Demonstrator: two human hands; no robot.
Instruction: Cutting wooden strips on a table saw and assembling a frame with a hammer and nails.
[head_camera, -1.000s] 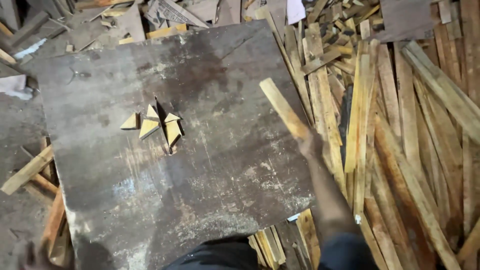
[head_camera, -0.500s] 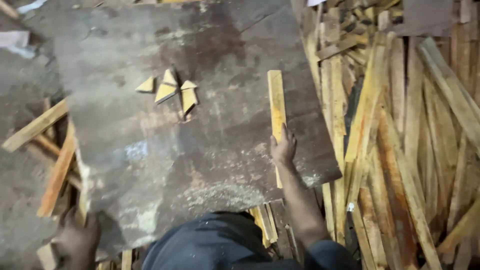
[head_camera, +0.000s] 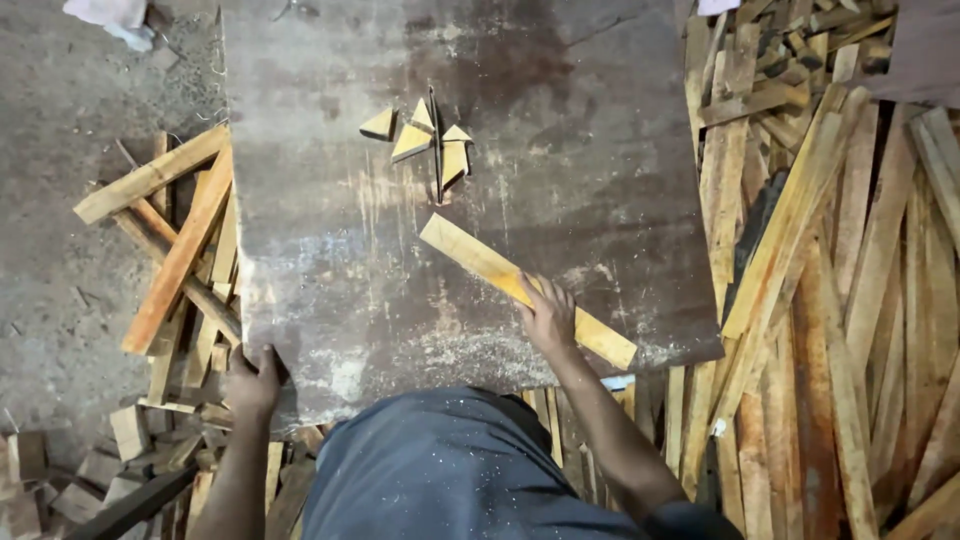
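Note:
A long pale wooden strip lies slanted across a worn dark metal table top. My right hand presses down on the strip near its middle, fingers spread over it. My left hand grips the table's near left edge. Several small triangular wood offcuts sit around a thin saw slot in the middle of the table, just beyond the strip's far end.
A large heap of long wooden slats fills the floor to the right. More slats and short blocks lie at the left of the table on the grey dusty floor. A crumpled white rag is at the top left.
The strip has turned from lengthwise at the table's right side to slanted toward the middle, its far end nearer the offcuts. My left hand has come up to the table's edge.

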